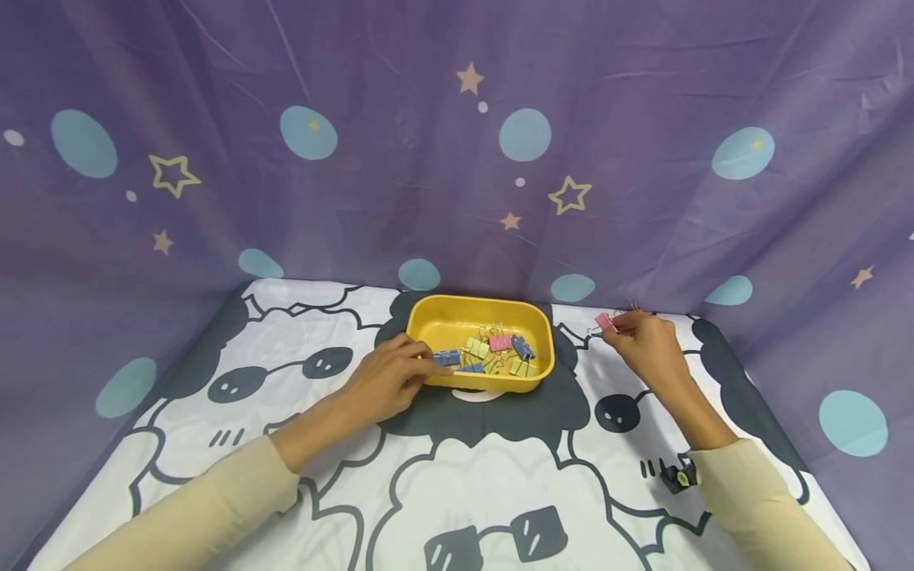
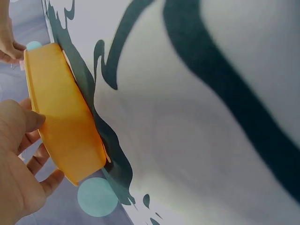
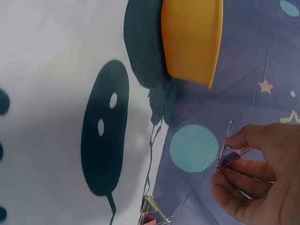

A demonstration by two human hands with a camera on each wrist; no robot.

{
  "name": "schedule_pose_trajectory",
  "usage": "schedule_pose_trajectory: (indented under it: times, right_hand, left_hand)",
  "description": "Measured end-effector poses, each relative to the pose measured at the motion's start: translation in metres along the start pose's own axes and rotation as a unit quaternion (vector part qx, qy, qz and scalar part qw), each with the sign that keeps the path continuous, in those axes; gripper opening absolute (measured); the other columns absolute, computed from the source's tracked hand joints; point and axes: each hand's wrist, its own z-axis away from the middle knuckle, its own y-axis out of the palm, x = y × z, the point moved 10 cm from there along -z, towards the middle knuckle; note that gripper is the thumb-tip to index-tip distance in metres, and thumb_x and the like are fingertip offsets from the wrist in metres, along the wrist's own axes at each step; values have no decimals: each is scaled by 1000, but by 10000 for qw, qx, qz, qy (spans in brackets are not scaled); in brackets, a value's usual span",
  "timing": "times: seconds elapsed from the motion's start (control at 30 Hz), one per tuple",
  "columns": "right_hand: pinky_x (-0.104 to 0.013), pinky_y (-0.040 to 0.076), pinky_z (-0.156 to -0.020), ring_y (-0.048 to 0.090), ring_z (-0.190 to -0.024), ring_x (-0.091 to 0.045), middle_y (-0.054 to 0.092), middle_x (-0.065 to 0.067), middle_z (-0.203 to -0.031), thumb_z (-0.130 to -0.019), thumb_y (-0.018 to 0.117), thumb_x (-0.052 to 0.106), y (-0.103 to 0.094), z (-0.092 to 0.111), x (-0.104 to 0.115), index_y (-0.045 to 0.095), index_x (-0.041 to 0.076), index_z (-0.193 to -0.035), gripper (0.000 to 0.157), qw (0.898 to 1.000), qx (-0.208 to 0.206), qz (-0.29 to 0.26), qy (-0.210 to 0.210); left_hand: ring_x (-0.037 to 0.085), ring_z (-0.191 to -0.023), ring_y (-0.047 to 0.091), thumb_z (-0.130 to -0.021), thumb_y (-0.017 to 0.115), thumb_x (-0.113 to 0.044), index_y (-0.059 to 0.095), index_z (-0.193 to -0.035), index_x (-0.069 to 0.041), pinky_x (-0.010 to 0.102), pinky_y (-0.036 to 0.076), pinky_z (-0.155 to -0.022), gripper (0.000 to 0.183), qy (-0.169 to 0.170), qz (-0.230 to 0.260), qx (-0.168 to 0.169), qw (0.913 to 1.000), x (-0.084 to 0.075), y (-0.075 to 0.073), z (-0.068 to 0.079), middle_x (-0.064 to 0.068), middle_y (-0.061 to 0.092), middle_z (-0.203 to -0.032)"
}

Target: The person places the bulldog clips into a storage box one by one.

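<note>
A yellow plastic tray [image 1: 539, 349] stands at the back of the cloth-covered table, with blue, yellow and pink binder clips [image 1: 477, 347] lying inside it. My left hand [image 1: 389, 377] grips its near left corner; in the left wrist view the thumb [image 2: 35, 121] lies against the tray's wall [image 2: 70, 122] and the fingers reach over the rim. To the right of the tray, my right hand [image 1: 648, 345] pinches a pink binder clip [image 1: 605, 322] by thumb and fingertips. The right wrist view shows the clip's wire handles [image 3: 225, 145] sticking out of the grip.
Beneath my right hand, a yellow binder clip [image 3: 149, 204] and a pink one [image 3: 149, 219] lie near the table's back edge. A small black object [image 1: 677, 477] sits by my right sleeve. A purple curtain [image 1: 428, 198] rises behind the table and along both sides.
</note>
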Motion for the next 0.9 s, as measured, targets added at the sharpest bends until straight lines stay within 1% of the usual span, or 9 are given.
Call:
schedule_pose_trajectory:
  times: [0.13,0.23,0.4,0.57,0.77,0.9]
  right_hand:
    - [-42,59,-77,79,-93,-35,86,-19,-106,-101,76,25,3,0,7,85,0,-120,33,9999,91,-14,-46]
    - [-41,60,-76,80,-93,-34,86,-19,-107,-102,75,27,4,-1,15,85,0,-121,34,9998,164,-8,-114]
    - [-48,64,-80,80,-96,-36,86,-20,-109,-104,76,27,8,-3,31,84,-1,-122,34,9991,277,-93,-301]
    - [-57,66,-87,81,-99,-37,86,-21,-113,-104,75,22,15,-4,45,84,0,-125,32,9980,375,-233,-453]
    - [-57,66,-89,80,-102,-36,85,-18,-118,-105,75,27,27,-2,61,83,3,-128,34,9966,587,-324,-483]
    - [-57,65,-91,81,-103,-35,86,-15,-115,-106,77,27,32,-1,75,85,4,-124,31,9951,582,-338,-718]
  left_hand:
    - [21,-101,63,-96,81,2,90,-122,-29,38,56,-87,41,2,27,-11,10000,0,-1,-1,-4,80,-107]
    - [21,-102,63,-96,80,2,89,-123,-28,38,56,-87,42,-23,64,-2,10000,1,-1,-1,-4,79,-106]
    - [20,-102,62,-96,78,3,89,-124,-29,38,55,-88,43,-79,70,14,9999,3,-1,0,-5,79,-105]
    - [21,-105,65,-96,80,3,89,-123,-30,40,57,-90,43,-58,31,4,10000,3,-2,0,-5,80,-109]
    - [22,-106,65,-96,79,3,89,-123,-29,40,57,-91,43,-89,68,27,9999,3,-1,1,-5,80,-110]
    - [22,-104,64,-96,80,3,89,-122,-29,40,56,-89,42,-42,83,7,10000,2,-1,-1,-4,80,-109]
